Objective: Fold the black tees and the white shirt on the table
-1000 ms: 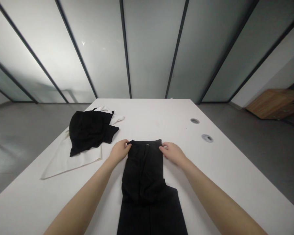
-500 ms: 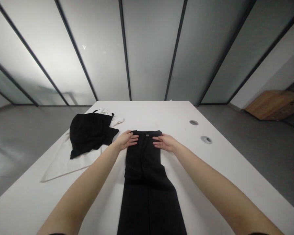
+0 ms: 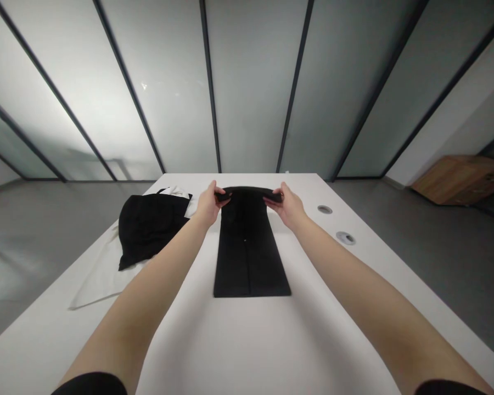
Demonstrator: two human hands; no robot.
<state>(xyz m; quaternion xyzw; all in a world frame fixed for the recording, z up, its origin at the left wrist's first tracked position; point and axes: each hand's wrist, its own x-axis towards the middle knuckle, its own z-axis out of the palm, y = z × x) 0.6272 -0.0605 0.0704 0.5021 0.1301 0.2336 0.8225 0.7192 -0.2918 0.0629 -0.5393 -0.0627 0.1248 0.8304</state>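
Black trousers (image 3: 249,252) stretch away from me over the white table (image 3: 247,340), their two leg ends lying side by side at the near end. Their far, waist end is raised and bends over between my hands. At its left corner, my left hand (image 3: 209,204) pinches the cloth between thumb and fingers. My right hand (image 3: 288,206) grips the opposite corner the same way, so the edge is pulled fairly straight across.
On the table's left side, a black garment (image 3: 152,227) lies heaped on white cloth (image 3: 99,285). Two round grommets (image 3: 325,209) are set in the tabletop at right. Frosted glass panels (image 3: 249,88) stand behind, and a wooden cabinet (image 3: 461,178) is at far right.
Both hands have closed on the waist end of the trousers, lifted it and moved it away from me. The legs slid along, so their ends now show on the table.
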